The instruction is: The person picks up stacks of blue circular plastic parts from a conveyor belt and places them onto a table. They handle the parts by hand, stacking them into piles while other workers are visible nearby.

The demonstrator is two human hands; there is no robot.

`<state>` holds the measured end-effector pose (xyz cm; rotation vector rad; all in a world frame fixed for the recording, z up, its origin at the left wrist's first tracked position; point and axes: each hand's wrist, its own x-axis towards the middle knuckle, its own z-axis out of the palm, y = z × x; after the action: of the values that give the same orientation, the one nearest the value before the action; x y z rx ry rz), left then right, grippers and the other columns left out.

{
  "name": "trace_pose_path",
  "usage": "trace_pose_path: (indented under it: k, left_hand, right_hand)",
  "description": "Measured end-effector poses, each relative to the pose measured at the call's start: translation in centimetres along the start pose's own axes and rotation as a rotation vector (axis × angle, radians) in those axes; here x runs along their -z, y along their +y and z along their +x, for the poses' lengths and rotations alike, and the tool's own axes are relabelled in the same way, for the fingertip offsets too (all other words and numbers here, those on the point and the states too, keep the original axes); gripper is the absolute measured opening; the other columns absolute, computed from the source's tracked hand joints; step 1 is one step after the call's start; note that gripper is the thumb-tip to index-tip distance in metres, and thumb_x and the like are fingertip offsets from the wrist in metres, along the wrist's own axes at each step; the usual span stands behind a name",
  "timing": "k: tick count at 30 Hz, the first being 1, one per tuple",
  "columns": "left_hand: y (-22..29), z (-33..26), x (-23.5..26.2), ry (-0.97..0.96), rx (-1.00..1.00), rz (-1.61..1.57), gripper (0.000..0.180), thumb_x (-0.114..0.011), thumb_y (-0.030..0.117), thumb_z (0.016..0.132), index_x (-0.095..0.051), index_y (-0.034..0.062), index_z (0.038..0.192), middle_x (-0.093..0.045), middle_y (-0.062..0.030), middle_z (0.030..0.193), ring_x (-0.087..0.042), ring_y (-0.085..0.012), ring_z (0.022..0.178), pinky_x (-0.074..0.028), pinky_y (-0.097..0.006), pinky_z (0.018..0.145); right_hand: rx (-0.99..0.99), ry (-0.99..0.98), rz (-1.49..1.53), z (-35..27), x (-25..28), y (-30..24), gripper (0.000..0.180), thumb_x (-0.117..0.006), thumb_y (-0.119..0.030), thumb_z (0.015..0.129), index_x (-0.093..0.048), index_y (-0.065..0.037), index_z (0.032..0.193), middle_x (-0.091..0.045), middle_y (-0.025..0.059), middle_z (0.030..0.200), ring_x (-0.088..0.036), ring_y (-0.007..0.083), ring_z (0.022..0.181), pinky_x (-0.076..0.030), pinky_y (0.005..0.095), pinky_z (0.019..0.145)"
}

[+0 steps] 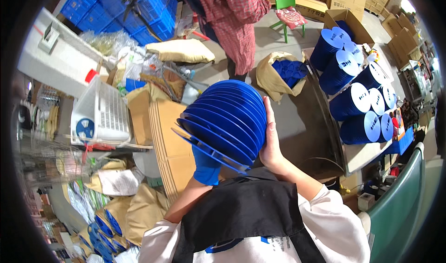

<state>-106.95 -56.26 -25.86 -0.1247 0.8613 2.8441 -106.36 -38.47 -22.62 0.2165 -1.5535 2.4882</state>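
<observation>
I hold a thick stack of round blue plastic reel discs (227,119) edge-on in front of my chest. My left hand (205,167), in a blue glove, presses against the near end of the stack from below. My bare right hand (270,142) lies flat against the stack's right side, fingers pointing up. The discs fan slightly apart at the lower left. Both forearms rise from the lower edge over my black apron (241,216).
Several stacks of blue reels (357,86) lie on the table (362,154) at right. A paper sack of blue parts (283,75) sits ahead. Flat cardboard sheets (169,142) and a white crate (104,112) are at left. A person in a red checked shirt (230,16) stands beyond.
</observation>
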Motion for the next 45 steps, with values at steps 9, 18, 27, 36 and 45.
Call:
trace_pose_path:
  k: [9,18,27,36,45]
  left_hand:
    - [-4.5,14.9,-3.7,-0.045,0.229,0.333,0.045,-0.046,0.019,0.104,-0.038,0.0057,0.145,-0.051,-0.0107,0.139,-0.053,-0.0239,0.123,-0.045,-0.037,0.105]
    - [-7.4,19.9,-9.0,-0.155,0.494,0.326,0.052,-0.045,0.021,0.104,-0.029,0.0042,0.150,-0.041,-0.0126,0.147,-0.040,-0.0232,0.136,-0.035,-0.035,0.113]
    - [-5.3,28.4,-6.0,-0.160,0.492,0.488,0.053,-0.045,0.021,0.104,-0.027,0.0039,0.150,-0.039,-0.0134,0.148,-0.037,-0.0236,0.138,-0.033,-0.034,0.113]
    - [3.2,41.9,-3.3,-0.322,0.497,0.656,0.054,-0.044,0.020,0.103,-0.026,0.0036,0.151,-0.037,-0.0141,0.149,-0.034,-0.0240,0.140,-0.031,-0.033,0.114]
    - [8.2,49.3,-0.9,-0.359,0.511,0.774,0.055,-0.044,0.020,0.103,-0.024,0.0033,0.152,-0.035,-0.0149,0.150,-0.031,-0.0244,0.141,-0.030,-0.032,0.115]
  right_hand:
    - [0.125,0.046,-0.514,12.3,10.4,-1.9,0.075,-0.034,-0.056,0.100,-0.026,-0.002,0.152,-0.028,0.0191,0.156,-0.024,0.0331,0.146,-0.017,0.0417,0.119]
    - [-0.013,-0.546,-0.817,21.9,17.5,-7.2,0.075,-0.051,-0.058,0.092,-0.042,-0.007,0.146,-0.046,0.0198,0.144,-0.038,0.0355,0.139,-0.030,0.0454,0.113]
    - [0.332,-0.978,-1.207,31.3,8.1,-7.2,0.080,-0.050,-0.064,0.088,-0.037,-0.016,0.150,-0.036,0.0085,0.154,-0.032,0.0327,0.143,-0.024,0.0564,0.114]
    - [-0.307,-0.791,-0.409,47.5,7.8,2.1,0.081,-0.035,-0.064,0.097,-0.035,-0.003,0.149,-0.036,0.0171,0.154,-0.034,0.0298,0.142,-0.021,0.0411,0.118]
    - [0.506,-0.900,-1.208,51.8,-1.5,2.9,0.075,-0.045,-0.070,0.088,-0.055,-0.014,0.138,-0.050,0.0131,0.144,-0.037,0.0348,0.141,-0.024,0.0552,0.114]
